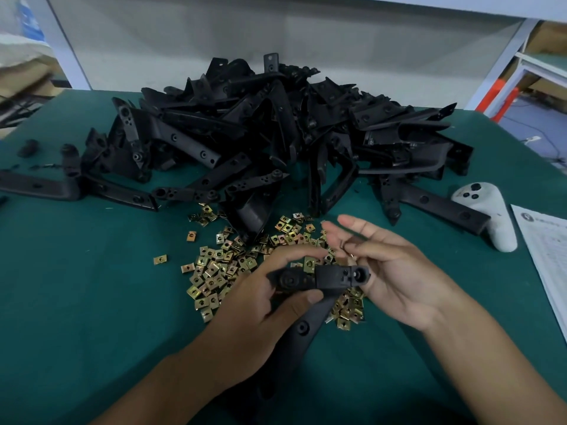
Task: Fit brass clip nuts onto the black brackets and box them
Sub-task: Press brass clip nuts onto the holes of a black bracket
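Left hand (264, 305) grips the black bracket (319, 279) near its head, thumb under, fingers over the top; it looks rigid, light enough for one hand, matte, a long arm with a rounded, holed end, and the best hold is likely right there beside the flat tab. A clip nut (309, 264) shows at its upper edge, though whether it is seated I cannot tell. Beneath lies the scatter of brass clip nuts (214, 271) on the green surface (92, 302): small, thin, springy-looking squares, best pinched by the edges. Right hand (386, 271) pinches something small, probably another nut, beside the bracket's end, other fingers spread. Behind sits the bracket pile (276, 127).
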Available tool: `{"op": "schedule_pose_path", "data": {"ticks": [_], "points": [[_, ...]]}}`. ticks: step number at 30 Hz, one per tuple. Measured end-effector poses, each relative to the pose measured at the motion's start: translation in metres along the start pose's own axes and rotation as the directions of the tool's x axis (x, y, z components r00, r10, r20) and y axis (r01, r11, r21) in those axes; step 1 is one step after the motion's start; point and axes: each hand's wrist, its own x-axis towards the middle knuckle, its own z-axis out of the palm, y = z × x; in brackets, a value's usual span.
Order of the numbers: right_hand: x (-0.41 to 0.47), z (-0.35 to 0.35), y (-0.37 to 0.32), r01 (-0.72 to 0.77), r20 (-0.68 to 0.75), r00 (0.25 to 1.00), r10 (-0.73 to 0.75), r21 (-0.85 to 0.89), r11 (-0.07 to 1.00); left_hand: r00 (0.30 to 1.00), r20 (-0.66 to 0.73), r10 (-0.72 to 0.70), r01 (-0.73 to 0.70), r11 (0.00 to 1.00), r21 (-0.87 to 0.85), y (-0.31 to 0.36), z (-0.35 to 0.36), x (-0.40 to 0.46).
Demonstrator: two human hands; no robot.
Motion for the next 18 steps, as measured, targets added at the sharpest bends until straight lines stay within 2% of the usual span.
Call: {"op": "schedule_pose_path", "data": {"ticks": [7,18], "points": [[0.0016,0.0001,0.0002,-0.001,0.01,1.0,0.0,0.095,0.996,0.998,-0.063,0.029,-0.036,0.991,-0.125,-0.0006,0.0002,0.003],[0.0054,0.0001,0.0024,-0.005,-0.044,0.999,0.01,0.109,0.994,0.994,-0.101,0.045,-0.052,0.996,-0.069,-0.0007,0.0003,0.0037]]}}
